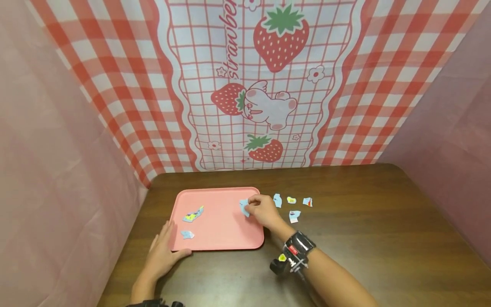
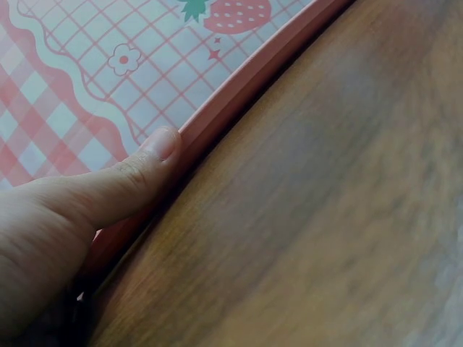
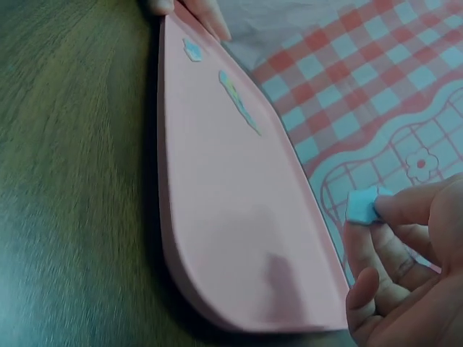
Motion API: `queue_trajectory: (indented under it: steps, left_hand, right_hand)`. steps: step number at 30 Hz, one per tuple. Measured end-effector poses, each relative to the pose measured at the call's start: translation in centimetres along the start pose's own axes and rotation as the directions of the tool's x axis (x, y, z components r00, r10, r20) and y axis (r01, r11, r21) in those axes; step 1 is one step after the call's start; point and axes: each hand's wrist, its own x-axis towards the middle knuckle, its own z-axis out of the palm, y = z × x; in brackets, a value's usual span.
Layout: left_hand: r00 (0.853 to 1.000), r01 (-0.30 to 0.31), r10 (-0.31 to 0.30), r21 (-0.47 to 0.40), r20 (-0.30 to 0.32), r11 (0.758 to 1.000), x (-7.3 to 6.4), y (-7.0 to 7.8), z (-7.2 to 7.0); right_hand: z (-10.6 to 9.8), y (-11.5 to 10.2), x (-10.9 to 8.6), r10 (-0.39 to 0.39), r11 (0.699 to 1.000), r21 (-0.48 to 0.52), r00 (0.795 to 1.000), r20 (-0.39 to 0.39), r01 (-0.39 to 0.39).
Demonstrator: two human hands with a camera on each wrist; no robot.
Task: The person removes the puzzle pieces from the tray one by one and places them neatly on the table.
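Observation:
My right hand [image 1: 264, 209] pinches a small light blue paper piece [image 1: 244, 207] between thumb and fingers, over the right part of the pink tray [image 1: 218, 241]. In the right wrist view the same piece [image 3: 362, 206] is held up above the tray's edge. My left hand [image 1: 161, 251] rests against the tray's front left corner, fingers along the left side and thumb on the front rim. Inside the tray lie a long blue and yellow paper piece [image 1: 193, 214] and, nearer the left hand, a small blue and white one [image 1: 187, 234].
Right of the tray, several paper pieces lie on the brown wooden table [image 1: 364, 221], among them a yellow one [image 1: 291, 200] and a blue and white one [image 1: 294, 216]. Another yellow piece [image 1: 282, 257] shows beside the right wrist camera [image 1: 278, 266]. A strawberry-print cloth [image 1: 249, 128] hangs behind.

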Motion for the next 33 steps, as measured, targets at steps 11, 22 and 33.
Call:
queue_trajectory:
  steps: [11, 22, 33]
  left_hand:
    - [1.0, 0.004, -0.004, -0.009, 0.0, 1.0, -0.2, 0.1, 0.0]
    - [1.0, -0.013, 0.013, -0.003, -0.006, 1.0, -0.4, 0.3, -0.1]
    - [1.0, -0.027, 0.027, 0.014, -0.008, 1.0, -0.3, 0.3, -0.1]
  right_hand:
    - [-2.9, 1.5, -0.9, 0.017, 0.996, 0.088, 1.0, -0.012, -0.016]
    - [-7.5, 3.9, -2.0, 0.074, 0.994, 0.081, 0.994, -0.078, -0.067]
    - [-12.0, 6.3, -3.4, 0.123, 0.992, 0.01, 0.984, -0.131, -0.123]
